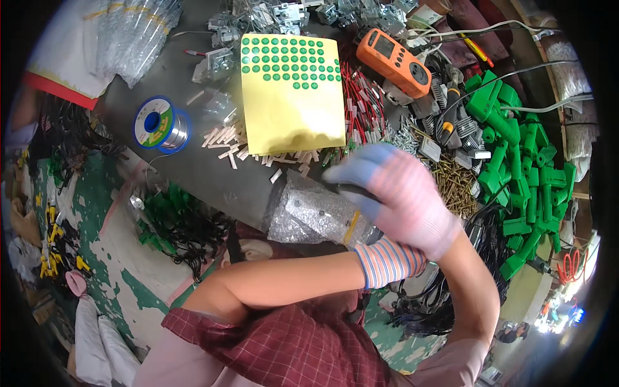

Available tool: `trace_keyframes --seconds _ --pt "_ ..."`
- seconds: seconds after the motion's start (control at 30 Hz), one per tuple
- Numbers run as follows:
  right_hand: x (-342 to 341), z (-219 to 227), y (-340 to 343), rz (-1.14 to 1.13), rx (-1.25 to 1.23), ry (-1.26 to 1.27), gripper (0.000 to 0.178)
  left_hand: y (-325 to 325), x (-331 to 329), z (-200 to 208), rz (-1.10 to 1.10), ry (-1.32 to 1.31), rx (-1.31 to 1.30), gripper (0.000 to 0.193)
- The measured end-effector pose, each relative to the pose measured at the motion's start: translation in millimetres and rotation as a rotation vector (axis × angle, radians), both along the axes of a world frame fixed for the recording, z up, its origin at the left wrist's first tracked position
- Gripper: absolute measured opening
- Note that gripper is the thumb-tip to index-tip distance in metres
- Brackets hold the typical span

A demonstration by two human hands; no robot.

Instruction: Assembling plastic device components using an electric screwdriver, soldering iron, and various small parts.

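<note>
A person's 2 gloved hands cross over a dark desk (216, 186), the pink-and-blue right hand (405, 197) lying above the striped cuff (389, 264) of the left hand. The right hand is curled, its fingertips narrowly parted; whether it grips anything cannot be told. The left hand is hidden beneath, so its state cannot be told either. A clear bubble-wrap bag (306, 213) with a yellow band (351, 228) lies just left of the right hand. Beyond the hands, a yellow sheet (293, 116) with rows of round green stickers rests near small pale pieces (222, 135), and an orange meter (394, 62) sits farther off. Brass-coloured screws (456, 187) lie just right of the hands, green plastic parts (500, 126) farther right. Well to the left is a blue-rimmed wire spool (155, 124).
</note>
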State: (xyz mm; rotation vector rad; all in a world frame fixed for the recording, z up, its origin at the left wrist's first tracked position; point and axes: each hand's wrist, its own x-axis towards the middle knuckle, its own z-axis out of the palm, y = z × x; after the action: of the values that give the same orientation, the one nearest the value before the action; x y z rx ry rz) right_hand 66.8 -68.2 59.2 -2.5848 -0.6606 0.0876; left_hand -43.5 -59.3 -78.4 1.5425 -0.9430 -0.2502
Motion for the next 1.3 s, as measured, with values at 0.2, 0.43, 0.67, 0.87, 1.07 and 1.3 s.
trace_keyframes --seconds 0.2,0.43,0.67,0.87,1.07,1.3 --pt "31.8 -28.9 3.0 0.164 -0.310 0.073 0.018 44.4 32.4 49.9 -0.022 -0.570 0.097 0.014" --pt "42.7 -56.7 21.9 0.230 -0.376 -0.083 0.011 49.6 40.0 29.0 -0.225 -0.521 0.196 0.013" --pt "6.4 28.0 -7.8 -0.204 0.172 0.052 0.015 52.1 40.8 43.9 -0.072 -0.579 0.110 0.022" --pt "-139.2 31.8 -80.1 -0.933 1.041 0.028 0.023 33.2 58.2 60.3 -0.140 -0.195 0.094 0.018" --pt "-217.7 -19.3 -94.3 -1.180 1.221 0.059 0.014 30.0 60.3 75.7 -0.261 -0.051 0.221 0.007" --pt "-215.9 -25.9 -97.4 -1.204 1.283 0.199 0.015 28.3 60.4 77.5 -0.298 -0.027 0.226 0.008"
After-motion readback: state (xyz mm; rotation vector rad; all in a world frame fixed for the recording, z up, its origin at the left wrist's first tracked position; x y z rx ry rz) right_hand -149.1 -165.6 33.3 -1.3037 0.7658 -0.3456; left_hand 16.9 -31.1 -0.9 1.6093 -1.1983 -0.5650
